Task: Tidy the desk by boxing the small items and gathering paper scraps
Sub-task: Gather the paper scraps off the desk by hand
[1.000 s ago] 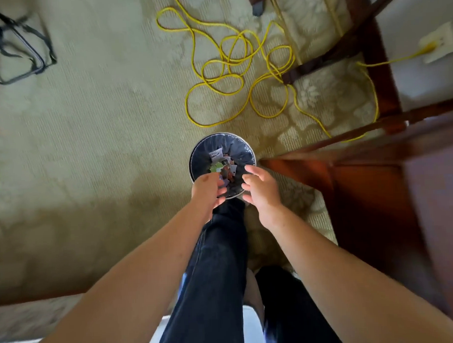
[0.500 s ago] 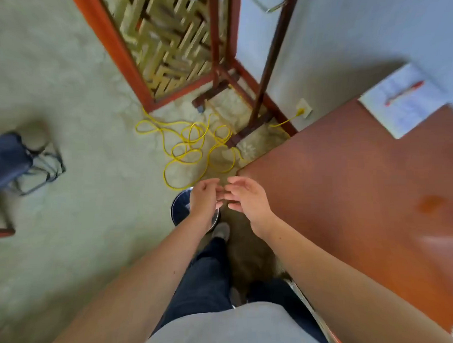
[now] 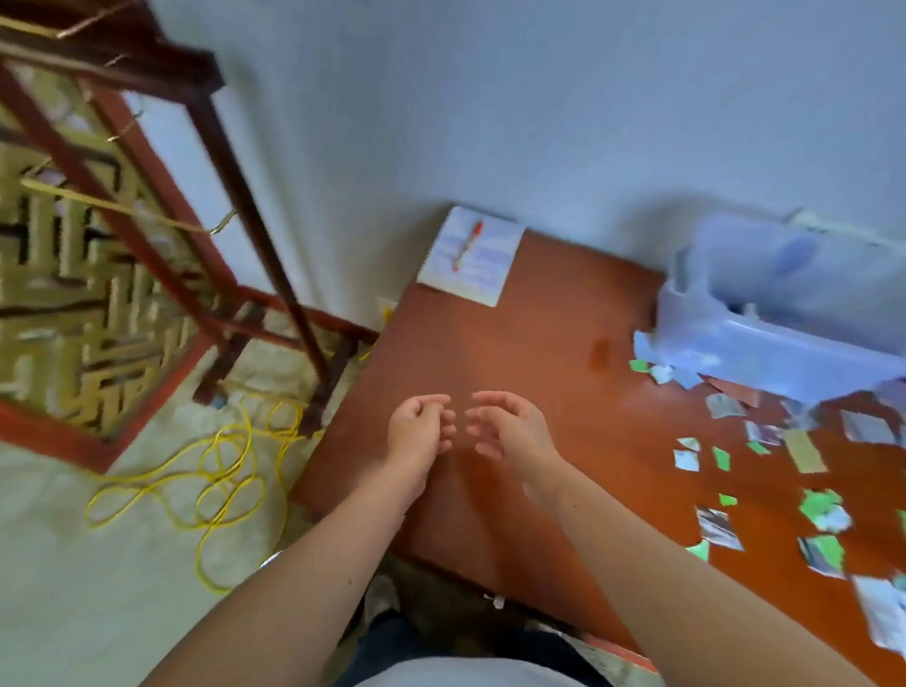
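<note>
1. Left hand (image 3: 418,429) and right hand (image 3: 513,428) hover side by side over the left part of the desk (image 3: 492,336), close but apart
2. Fingers (image 3: 441,421) of both hands are loosely curled and a little spread, pinching nothing, palms turned toward each other
3. Paper scraps (image 3: 822,510) lie scattered on the desk from 3 to 5 o'clock of the hands, well apart from them: green, white and printed bits
4. Clear plastic box (image 3: 779,332) at 2 o'clock by the wall, blurred, contents cannot tell; scraps lie just beside its near edge
5. Notepad (image 3: 482,270) at 12 o'clock on the far desk corner, red pen (image 3: 467,245) on it
6. Yellow cable (image 3: 214,480) looped on the floor at 9 o'clock, wooden frame (image 3: 127,200) at 10 o'clock
</note>
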`<action>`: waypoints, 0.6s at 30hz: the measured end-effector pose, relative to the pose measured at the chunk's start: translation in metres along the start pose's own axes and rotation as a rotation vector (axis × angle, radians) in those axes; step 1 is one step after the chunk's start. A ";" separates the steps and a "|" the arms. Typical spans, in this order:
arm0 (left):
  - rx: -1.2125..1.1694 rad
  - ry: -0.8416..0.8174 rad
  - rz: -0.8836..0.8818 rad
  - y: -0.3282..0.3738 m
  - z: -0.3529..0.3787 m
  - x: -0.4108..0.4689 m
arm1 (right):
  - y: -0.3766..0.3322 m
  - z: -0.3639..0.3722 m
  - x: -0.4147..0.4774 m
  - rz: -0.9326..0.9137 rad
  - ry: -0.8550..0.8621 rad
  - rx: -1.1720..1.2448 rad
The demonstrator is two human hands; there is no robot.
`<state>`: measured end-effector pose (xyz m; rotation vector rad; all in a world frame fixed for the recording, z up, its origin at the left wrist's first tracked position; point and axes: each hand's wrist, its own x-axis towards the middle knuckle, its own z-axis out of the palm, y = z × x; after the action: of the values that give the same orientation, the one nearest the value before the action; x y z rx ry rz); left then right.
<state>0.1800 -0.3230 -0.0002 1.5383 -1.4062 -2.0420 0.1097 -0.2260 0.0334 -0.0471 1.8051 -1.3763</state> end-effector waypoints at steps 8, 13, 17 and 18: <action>0.167 -0.239 -0.022 -0.008 0.097 -0.014 | 0.020 -0.109 -0.019 0.013 0.319 0.210; 0.276 -0.337 -0.050 -0.026 0.152 -0.035 | 0.041 -0.169 -0.032 0.020 0.437 0.261; 0.344 -0.359 -0.065 -0.042 0.189 -0.053 | 0.058 -0.212 -0.033 0.041 0.488 0.249; 0.357 -0.364 -0.069 -0.047 0.196 -0.057 | 0.064 -0.222 -0.033 0.047 0.494 0.249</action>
<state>0.0571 -0.1535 -0.0027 1.3969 -1.9676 -2.2951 0.0193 -0.0126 0.0099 0.5038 1.9905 -1.6699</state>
